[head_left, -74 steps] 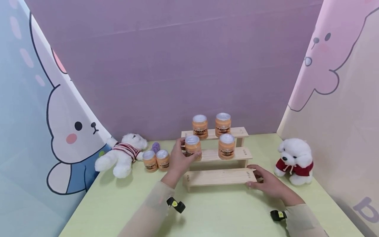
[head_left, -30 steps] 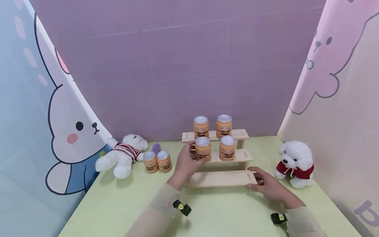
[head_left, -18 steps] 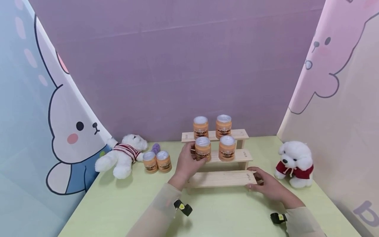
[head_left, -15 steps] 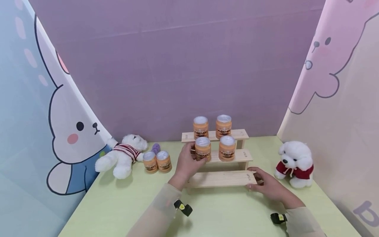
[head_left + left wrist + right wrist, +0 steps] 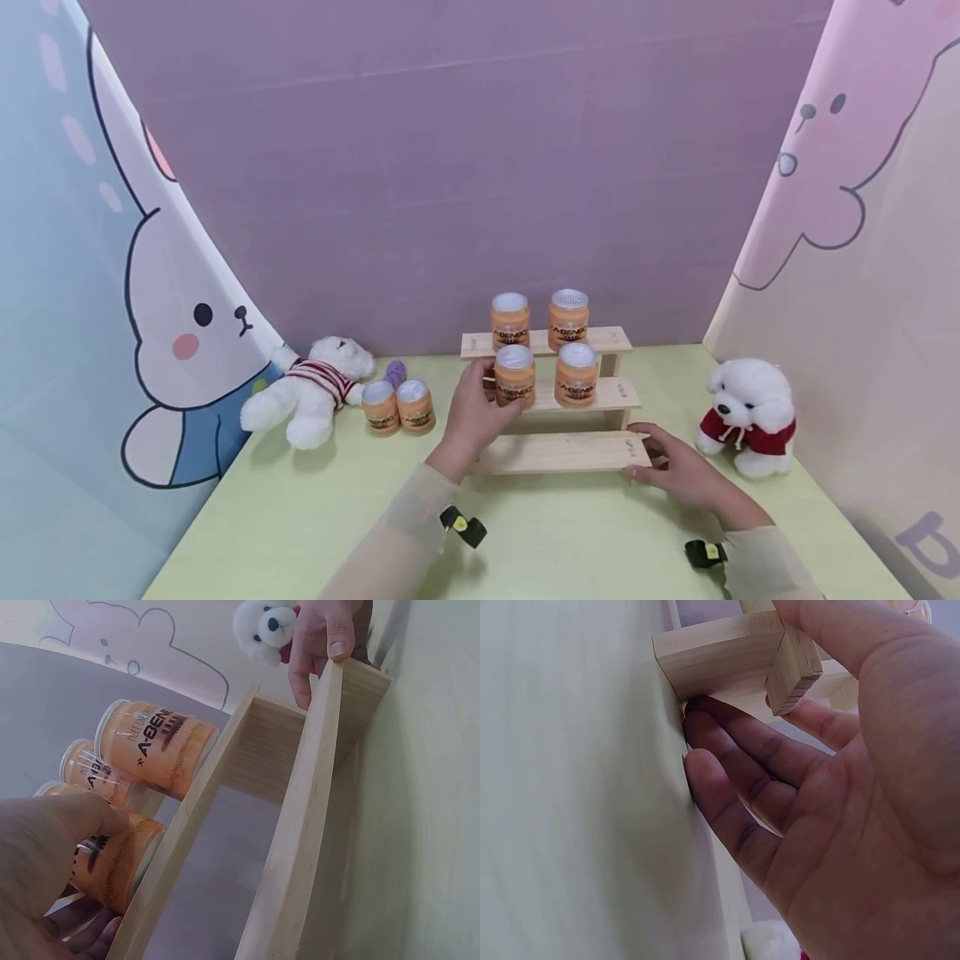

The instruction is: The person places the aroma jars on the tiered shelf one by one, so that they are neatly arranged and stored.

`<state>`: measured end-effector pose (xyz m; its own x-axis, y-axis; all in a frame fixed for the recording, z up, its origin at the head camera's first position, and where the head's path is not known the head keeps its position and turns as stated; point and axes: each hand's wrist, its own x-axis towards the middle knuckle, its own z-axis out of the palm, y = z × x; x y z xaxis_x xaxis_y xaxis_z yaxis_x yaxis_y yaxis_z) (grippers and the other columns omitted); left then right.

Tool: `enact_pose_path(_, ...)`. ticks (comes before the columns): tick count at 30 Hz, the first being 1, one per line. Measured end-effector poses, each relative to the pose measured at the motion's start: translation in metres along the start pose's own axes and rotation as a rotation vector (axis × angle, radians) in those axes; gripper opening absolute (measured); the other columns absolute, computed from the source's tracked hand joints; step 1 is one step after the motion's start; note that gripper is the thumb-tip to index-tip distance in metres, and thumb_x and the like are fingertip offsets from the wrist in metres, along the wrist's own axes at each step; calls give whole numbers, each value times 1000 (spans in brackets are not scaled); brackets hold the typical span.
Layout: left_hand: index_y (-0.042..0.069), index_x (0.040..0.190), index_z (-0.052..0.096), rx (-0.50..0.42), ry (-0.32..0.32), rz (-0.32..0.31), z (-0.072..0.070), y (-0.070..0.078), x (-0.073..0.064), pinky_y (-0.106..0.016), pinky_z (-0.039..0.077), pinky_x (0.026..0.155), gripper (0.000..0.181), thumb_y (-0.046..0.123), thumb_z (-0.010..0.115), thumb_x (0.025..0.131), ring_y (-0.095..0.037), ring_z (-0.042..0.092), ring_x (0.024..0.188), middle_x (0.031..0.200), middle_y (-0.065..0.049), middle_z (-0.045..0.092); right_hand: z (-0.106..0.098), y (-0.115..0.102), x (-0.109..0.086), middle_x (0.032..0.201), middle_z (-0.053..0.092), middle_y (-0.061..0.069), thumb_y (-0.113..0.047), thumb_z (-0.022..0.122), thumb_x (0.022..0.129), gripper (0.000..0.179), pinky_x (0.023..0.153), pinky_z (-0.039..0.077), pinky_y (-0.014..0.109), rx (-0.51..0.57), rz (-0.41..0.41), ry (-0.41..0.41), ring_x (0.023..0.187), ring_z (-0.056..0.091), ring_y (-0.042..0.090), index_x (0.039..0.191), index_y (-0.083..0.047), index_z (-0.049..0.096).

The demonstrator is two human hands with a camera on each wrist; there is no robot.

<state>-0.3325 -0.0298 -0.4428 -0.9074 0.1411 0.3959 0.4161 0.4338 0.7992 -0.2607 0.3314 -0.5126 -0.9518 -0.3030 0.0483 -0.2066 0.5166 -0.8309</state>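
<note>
My left hand [image 5: 476, 408] grips an orange can [image 5: 514, 379] with a clear lid, thumb in front and fingers behind, at the left part of the middle step. In the left wrist view the can's base is right at the step's edge [image 5: 176, 862]. Another orange can [image 5: 576, 377] stands to its right on that step. Two more, one of them a can [image 5: 568, 321] with a ridged lid, stand on the top step. My right hand [image 5: 678, 467] holds the right end of the bottom step [image 5: 562, 452] of the wooden stand, thumb and forefinger pinching the board.
Two orange cans [image 5: 397, 407] stand together on the table [image 5: 300, 533] left of the stand. A purple yarn ball [image 5: 395, 372] and a white plush in a striped shirt [image 5: 311, 392] lie beside them. A white plush dog [image 5: 748, 417] sits at the right.
Since the earliest frame, my left hand has shifted the can a little to the right along the middle step. Over the last second both hands have stayed in place.
</note>
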Motion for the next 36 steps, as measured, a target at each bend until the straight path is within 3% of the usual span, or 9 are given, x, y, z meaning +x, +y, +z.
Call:
enact_pose_path(7,20,146,52,-17,-29,-26,-13,-3,-6,-39,56,96,77,28,92,81,-20,63,109,127,-1,60,-1,0,0,127,68,18,-24,79,96,73,78,56,36,18,-7,-4,100,67,28,155,-8,40)
enact_pose_path(13,15,138,58,-107,85,46,-30,-24,-14,-46,56,90,58,3,74,83,-19,64,96,121,-7,66,0,0,0,128,68,19,-25,79,96,73,79,56,37,-3,-3,-7,100,68,27,155,-8,41)
enact_pose_path(17,10,130,62,-89,179,108,-49,-36,-14,-51,53,88,44,2,72,89,-22,64,92,114,-10,69,0,1,0,127,68,19,-26,79,96,72,78,56,35,-2,-17,-7,100,68,28,155,-8,40)
enact_pose_path(21,10,127,64,-72,227,61,-70,-49,-12,-51,54,87,37,5,73,92,-25,63,95,115,-11,68,0,2,0,125,68,18,-25,79,96,72,77,56,34,1,-16,-3,99,68,28,154,-7,41)
enact_pose_path(25,8,127,64,-27,220,-10,-89,-65,-12,-50,53,91,38,5,75,91,-30,62,107,124,-13,66,1,3,-1,124,69,18,-24,79,96,72,76,56,33,13,-9,-17,99,68,28,154,-5,40)
enact_pose_path(28,4,128,64,27,194,-22,-98,-76,-12,-53,53,95,40,5,76,90,-37,60,114,127,-16,64,2,3,-1,125,68,18,-25,79,96,73,77,56,34,13,-16,-19,100,68,28,155,-6,40)
enact_pose_path(36,1,135,61,166,129,-24,-105,-89,-9,-56,46,109,49,7,80,90,-43,56,128,136,-23,59,0,0,0,125,69,15,-30,79,96,72,79,56,35,1,14,-1,99,69,24,154,-9,42)
